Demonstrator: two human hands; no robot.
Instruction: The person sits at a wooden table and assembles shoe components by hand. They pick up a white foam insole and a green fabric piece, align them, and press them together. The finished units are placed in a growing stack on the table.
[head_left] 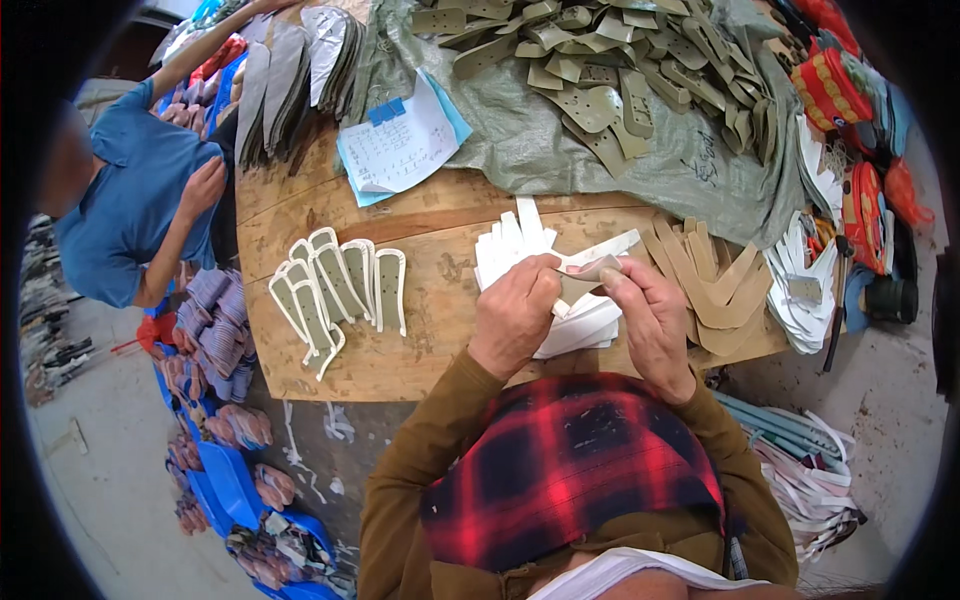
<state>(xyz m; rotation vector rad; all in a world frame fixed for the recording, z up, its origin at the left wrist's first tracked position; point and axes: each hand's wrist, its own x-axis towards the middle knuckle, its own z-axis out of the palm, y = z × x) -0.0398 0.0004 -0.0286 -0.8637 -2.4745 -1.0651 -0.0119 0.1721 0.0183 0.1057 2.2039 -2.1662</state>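
Both my hands work over the near edge of the wooden table. A small bent olive-grey leather-like piece [578, 288] is pinched between the fingers of my left hand [518, 308] and my right hand [650, 318]. Fingers cover part of it, and a white strip [612, 245] shows right behind it. Below and behind my hands lies a fanned stack of white strips [512, 240]. Left of my left hand, several olive pieces with white edging [333, 280] overlap in a group. Brown curved pieces [725, 300] are stacked just right of my right hand.
A heap of olive pieces [610, 100] covers a green woven sheet [500, 160] at the back. Written paper [395, 150] and stacked grey sheets [285, 90] lie back left. More white pieces [800, 290] are at right. A person in blue [150, 190] is at far left.
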